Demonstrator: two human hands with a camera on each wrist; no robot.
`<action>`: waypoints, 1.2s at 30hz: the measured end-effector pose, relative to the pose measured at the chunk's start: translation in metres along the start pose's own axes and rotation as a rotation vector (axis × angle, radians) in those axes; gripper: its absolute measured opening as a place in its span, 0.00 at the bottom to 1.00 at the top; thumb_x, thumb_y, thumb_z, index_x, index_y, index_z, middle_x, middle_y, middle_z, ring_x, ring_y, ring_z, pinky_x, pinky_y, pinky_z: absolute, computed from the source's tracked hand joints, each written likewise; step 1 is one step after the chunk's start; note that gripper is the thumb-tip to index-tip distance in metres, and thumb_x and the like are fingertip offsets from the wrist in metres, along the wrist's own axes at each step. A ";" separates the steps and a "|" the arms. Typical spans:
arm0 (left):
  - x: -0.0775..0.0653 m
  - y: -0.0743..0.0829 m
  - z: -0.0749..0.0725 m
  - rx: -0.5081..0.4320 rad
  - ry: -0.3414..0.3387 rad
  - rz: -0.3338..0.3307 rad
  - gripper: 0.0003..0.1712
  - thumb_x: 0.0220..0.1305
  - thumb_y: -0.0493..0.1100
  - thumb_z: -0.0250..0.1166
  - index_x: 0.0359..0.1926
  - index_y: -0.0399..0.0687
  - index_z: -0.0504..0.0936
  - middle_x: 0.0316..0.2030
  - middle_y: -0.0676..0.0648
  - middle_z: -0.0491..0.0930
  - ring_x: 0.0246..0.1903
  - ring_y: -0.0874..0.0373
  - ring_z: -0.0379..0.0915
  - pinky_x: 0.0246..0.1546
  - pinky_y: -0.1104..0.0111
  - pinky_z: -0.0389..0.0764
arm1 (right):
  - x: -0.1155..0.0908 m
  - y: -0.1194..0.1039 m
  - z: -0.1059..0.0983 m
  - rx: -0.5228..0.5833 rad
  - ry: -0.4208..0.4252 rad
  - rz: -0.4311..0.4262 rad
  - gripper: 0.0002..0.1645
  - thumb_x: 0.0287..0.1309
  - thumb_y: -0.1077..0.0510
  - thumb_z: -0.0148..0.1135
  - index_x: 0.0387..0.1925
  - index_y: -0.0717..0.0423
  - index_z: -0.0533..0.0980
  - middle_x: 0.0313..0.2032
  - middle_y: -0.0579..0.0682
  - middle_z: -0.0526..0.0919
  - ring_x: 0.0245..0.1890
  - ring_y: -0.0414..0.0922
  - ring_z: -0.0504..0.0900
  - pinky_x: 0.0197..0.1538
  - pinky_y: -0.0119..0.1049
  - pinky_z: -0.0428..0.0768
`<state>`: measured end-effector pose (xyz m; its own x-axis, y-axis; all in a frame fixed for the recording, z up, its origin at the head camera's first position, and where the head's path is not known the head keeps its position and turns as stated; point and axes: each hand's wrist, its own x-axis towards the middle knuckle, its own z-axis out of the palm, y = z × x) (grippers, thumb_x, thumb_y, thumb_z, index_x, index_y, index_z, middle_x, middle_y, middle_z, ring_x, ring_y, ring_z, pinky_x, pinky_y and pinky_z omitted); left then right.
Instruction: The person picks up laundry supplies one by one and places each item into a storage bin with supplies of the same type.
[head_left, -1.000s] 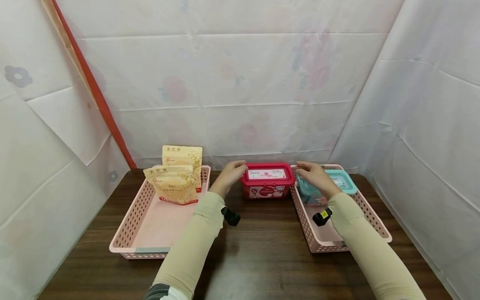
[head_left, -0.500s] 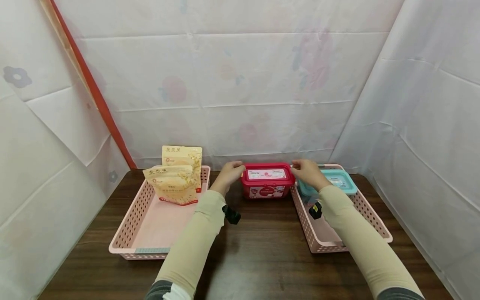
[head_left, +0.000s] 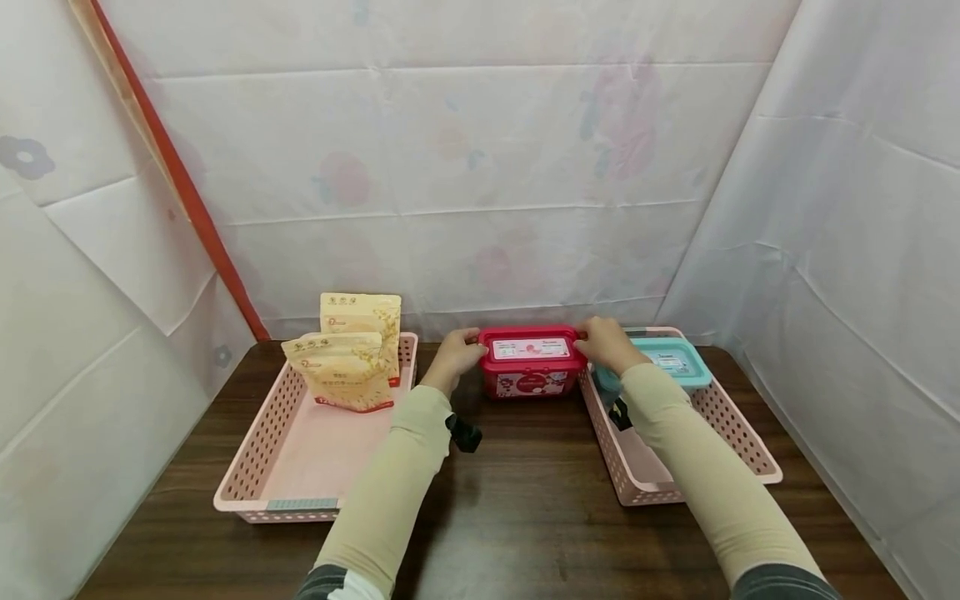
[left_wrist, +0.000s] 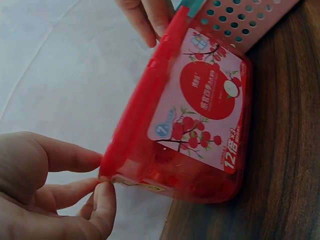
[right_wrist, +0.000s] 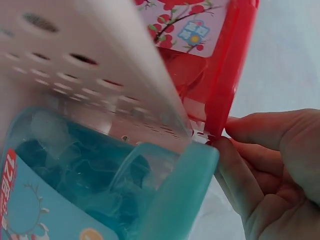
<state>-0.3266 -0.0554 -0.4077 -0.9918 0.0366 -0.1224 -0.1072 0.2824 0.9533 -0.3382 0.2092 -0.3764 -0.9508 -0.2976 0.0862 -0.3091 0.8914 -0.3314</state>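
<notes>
A red plastic tub (head_left: 532, 362) with a lid and a cherry-patterned label stands on the dark wooden table between two pink baskets. At its left end my left hand (head_left: 454, 358) pinches the lid's rim, thumb and fingertips on the corner in the left wrist view. The fingers of my right hand (head_left: 606, 343) pinch the rim at the opposite end, as the right wrist view also shows. Close under my right hand, a teal-lidded tub (head_left: 678, 363) of the same kind sits in the right basket (head_left: 654, 469); my wrist and sleeve partly cover it.
The left pink basket (head_left: 322, 446) holds two yellow stand-up pouches (head_left: 347, 372), one before the other, at its back. A white patterned sheet (head_left: 420, 167) hangs behind the table (head_left: 517, 500) and along both sides. The right basket's wall is close beside the red tub.
My right hand has moved left, from above the teal-lidded tub to the red tub's right end, and now grips its rim. My left hand has closed on the left end. The tub stays in place.
</notes>
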 end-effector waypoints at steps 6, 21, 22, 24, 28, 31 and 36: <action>0.000 -0.001 0.000 0.026 -0.005 0.018 0.31 0.69 0.32 0.58 0.71 0.32 0.65 0.66 0.35 0.69 0.65 0.45 0.66 0.63 0.55 0.72 | 0.002 0.000 0.001 0.003 -0.014 0.009 0.08 0.66 0.64 0.58 0.33 0.63 0.82 0.25 0.54 0.79 0.24 0.47 0.71 0.31 0.40 0.72; -0.001 0.000 -0.002 0.131 -0.046 0.065 0.31 0.70 0.32 0.56 0.72 0.29 0.63 0.65 0.33 0.70 0.64 0.44 0.68 0.61 0.55 0.74 | 0.004 0.000 0.002 0.001 -0.036 0.044 0.09 0.67 0.64 0.59 0.32 0.62 0.82 0.24 0.52 0.79 0.24 0.46 0.71 0.30 0.38 0.72; -0.001 0.001 -0.002 0.133 -0.046 0.065 0.31 0.70 0.32 0.56 0.72 0.30 0.63 0.65 0.33 0.70 0.63 0.44 0.68 0.61 0.55 0.74 | 0.004 0.000 0.001 0.003 -0.042 0.050 0.08 0.67 0.63 0.59 0.35 0.63 0.83 0.24 0.52 0.79 0.24 0.46 0.71 0.30 0.38 0.72; -0.001 0.001 -0.002 0.144 -0.046 0.069 0.31 0.70 0.32 0.56 0.71 0.29 0.63 0.65 0.33 0.70 0.63 0.45 0.68 0.61 0.55 0.74 | 0.005 -0.001 0.000 0.011 -0.055 0.058 0.09 0.67 0.63 0.59 0.39 0.64 0.83 0.24 0.51 0.79 0.24 0.45 0.71 0.29 0.37 0.72; -0.002 0.002 -0.002 0.175 -0.048 0.080 0.31 0.70 0.32 0.56 0.71 0.29 0.64 0.64 0.33 0.71 0.62 0.45 0.70 0.59 0.56 0.75 | 0.005 -0.003 -0.003 0.007 -0.082 0.059 0.08 0.67 0.64 0.60 0.38 0.64 0.83 0.22 0.52 0.77 0.23 0.44 0.69 0.28 0.36 0.70; -0.003 0.004 -0.003 0.190 -0.049 0.081 0.31 0.70 0.32 0.56 0.71 0.29 0.64 0.65 0.33 0.71 0.62 0.45 0.70 0.59 0.56 0.76 | 0.006 -0.003 -0.004 0.006 -0.091 0.060 0.09 0.67 0.63 0.60 0.40 0.65 0.83 0.26 0.54 0.80 0.24 0.45 0.72 0.30 0.37 0.73; -0.004 0.005 -0.003 0.210 -0.047 0.084 0.31 0.70 0.32 0.56 0.72 0.29 0.63 0.66 0.33 0.69 0.63 0.45 0.68 0.60 0.56 0.75 | 0.008 -0.001 -0.005 0.011 -0.101 0.074 0.17 0.67 0.62 0.61 0.53 0.69 0.81 0.40 0.60 0.85 0.34 0.50 0.80 0.39 0.44 0.81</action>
<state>-0.3234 -0.0567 -0.4012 -0.9918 0.1116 -0.0627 -0.0030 0.4695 0.8829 -0.3452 0.2076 -0.3706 -0.9639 -0.2640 -0.0334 -0.2370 0.9088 -0.3434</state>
